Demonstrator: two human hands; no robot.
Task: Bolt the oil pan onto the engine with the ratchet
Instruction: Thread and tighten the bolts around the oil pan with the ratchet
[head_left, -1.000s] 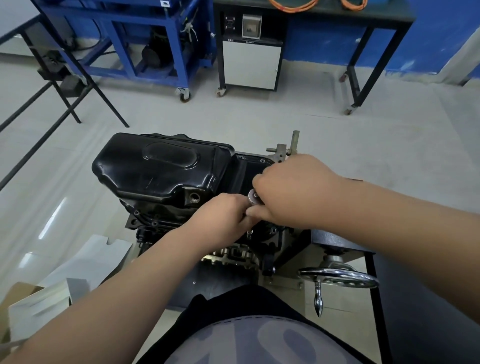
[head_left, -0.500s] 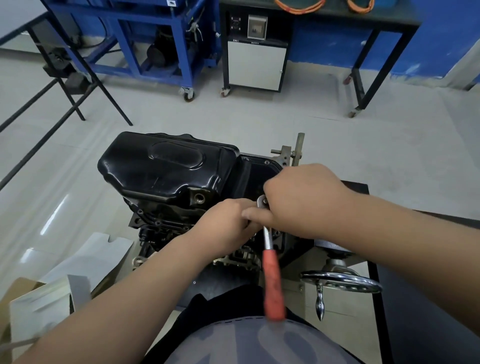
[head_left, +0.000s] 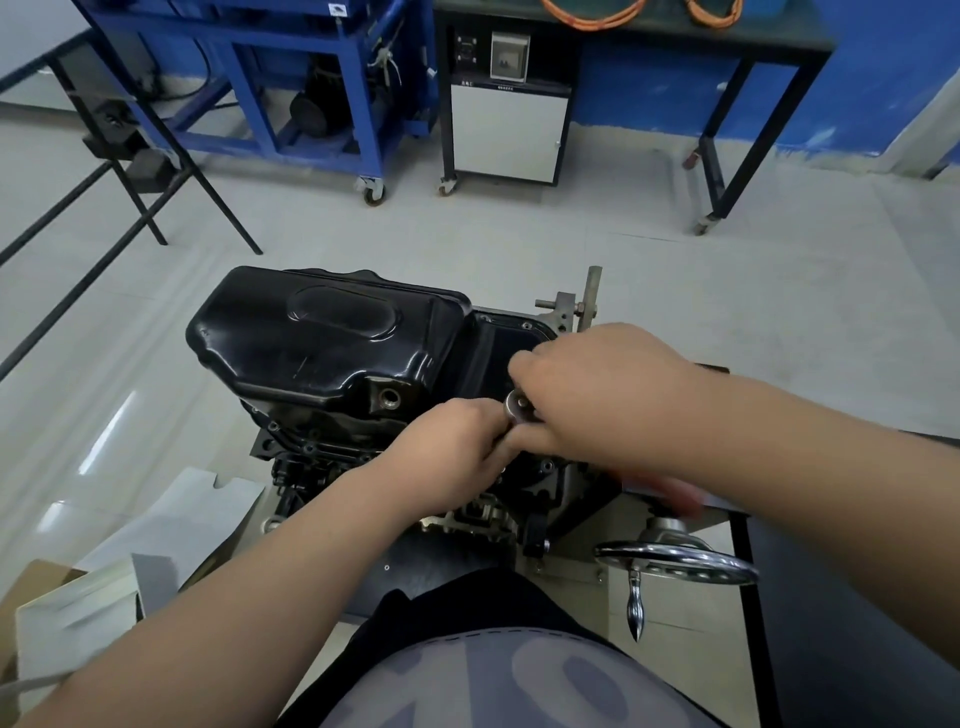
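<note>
Head view, looking down on an engine (head_left: 311, 457) mounted sump-up on a work stand (head_left: 587, 499) at the centre of the frame.

The black oil pan (head_left: 322, 338) sits on top of the engine. Its deep, bulged section lies toward centre-left and its shallow section runs toward centre-right, where flange bolt heads show along the rim. A threaded drain hole (head_left: 388, 399) faces the camera on the near wall of the pan.

The ratchet (head_left: 517, 406) stands at the near edge of the shallow section, just right of the drain hole. Only its round chrome head is sharp. A red blur under the right forearm, at about centre-right, appears to be its handle.

The right hand (head_left: 597, 395) reaches in from the right with its fingers curled round the ratchet just behind the head.

The left hand (head_left: 447, 457) comes from the lower left with its fingers bent. Its fingertips are tucked under the ratchet head and against the right thumb. Whether they pinch anything there cannot be told, since the contact is hidden.

A chrome handwheel (head_left: 675, 564) with a hanging crank knob projects from the stand at lower right.

White sheets and cardboard (head_left: 171, 525) lie on the floor (head_left: 519, 234) at lower left.

Along the top of the frame stand a blue wheeled cart (head_left: 311, 83), a black cabinet with a white door (head_left: 509, 130) and a dark counter (head_left: 769, 36) carrying orange cable (head_left: 592, 11).
</note>
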